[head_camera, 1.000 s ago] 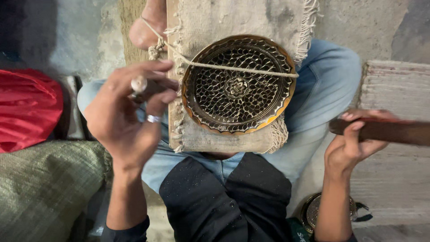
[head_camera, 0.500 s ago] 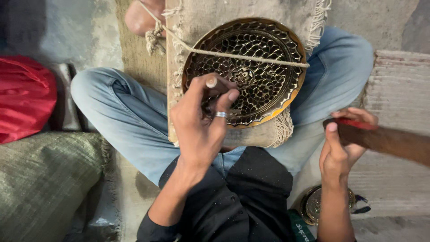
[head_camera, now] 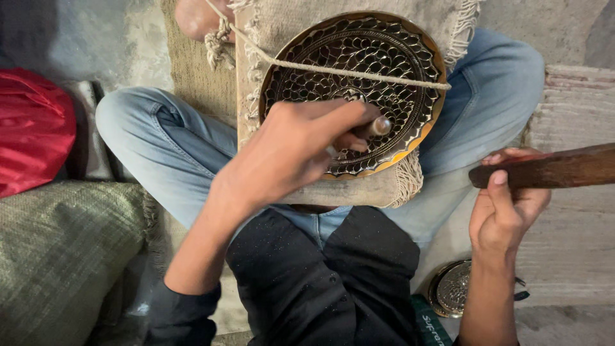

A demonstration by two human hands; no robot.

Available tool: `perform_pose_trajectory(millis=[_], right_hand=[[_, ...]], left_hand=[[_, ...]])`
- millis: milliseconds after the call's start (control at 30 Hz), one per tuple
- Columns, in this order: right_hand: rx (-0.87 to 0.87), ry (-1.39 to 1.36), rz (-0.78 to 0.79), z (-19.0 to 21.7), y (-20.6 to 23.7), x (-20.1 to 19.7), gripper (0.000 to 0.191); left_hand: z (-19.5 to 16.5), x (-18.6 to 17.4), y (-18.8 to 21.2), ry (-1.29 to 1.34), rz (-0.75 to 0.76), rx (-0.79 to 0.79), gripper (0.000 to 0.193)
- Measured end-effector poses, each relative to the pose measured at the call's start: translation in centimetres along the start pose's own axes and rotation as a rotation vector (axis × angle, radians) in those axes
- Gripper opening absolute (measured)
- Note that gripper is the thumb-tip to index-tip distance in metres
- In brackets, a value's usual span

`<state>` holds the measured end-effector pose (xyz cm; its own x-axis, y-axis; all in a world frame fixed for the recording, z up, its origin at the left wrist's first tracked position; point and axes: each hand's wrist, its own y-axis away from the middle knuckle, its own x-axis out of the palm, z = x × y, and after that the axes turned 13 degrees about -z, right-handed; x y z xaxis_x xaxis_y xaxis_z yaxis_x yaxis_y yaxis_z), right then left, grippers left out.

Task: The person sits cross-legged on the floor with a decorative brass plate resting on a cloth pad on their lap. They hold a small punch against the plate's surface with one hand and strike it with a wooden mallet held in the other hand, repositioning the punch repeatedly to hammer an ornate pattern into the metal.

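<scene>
Brass-coloured round plate (head_camera: 391, 77) with pierced lattice pattern, lying on a fringed burlap-covered board (head_camera: 288, 25) across the lap, tied down by a pale twisted cord (head_camera: 333, 67) crossing its upper half. Left hand (head_camera: 288, 157) over the plate's lower left rim, grip clamped on a small metal punch (head_camera: 378, 126), tip hidden against the lattice. Right hand (head_camera: 506, 211) off the board's right edge, grip clamped around a dark wooden handle (head_camera: 551, 168).
</scene>
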<state>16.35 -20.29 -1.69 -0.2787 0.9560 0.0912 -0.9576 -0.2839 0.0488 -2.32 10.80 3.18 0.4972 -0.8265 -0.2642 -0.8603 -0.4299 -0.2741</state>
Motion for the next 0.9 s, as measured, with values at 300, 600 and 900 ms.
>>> perform_pose_trajectory(millis=[300,600,900], right_hand=[[-0.482,0.615,0.160,4.2,-2.0,2.6,0.047],[-0.946,0.913,0.339,5.8,-5.6,4.4,0.053],[-0.815,0.931,0.337,6.8,-4.4,8.4,0.054]], left_hand=[[0.5,0.7,0.3,-0.206,-0.058,0.101,0.052],[1.9,1.4,0.8,-0.162,-0.080,0.119,0.057],[2.1,1.6,0.9,-0.193,-0.097,0.115,0.051]])
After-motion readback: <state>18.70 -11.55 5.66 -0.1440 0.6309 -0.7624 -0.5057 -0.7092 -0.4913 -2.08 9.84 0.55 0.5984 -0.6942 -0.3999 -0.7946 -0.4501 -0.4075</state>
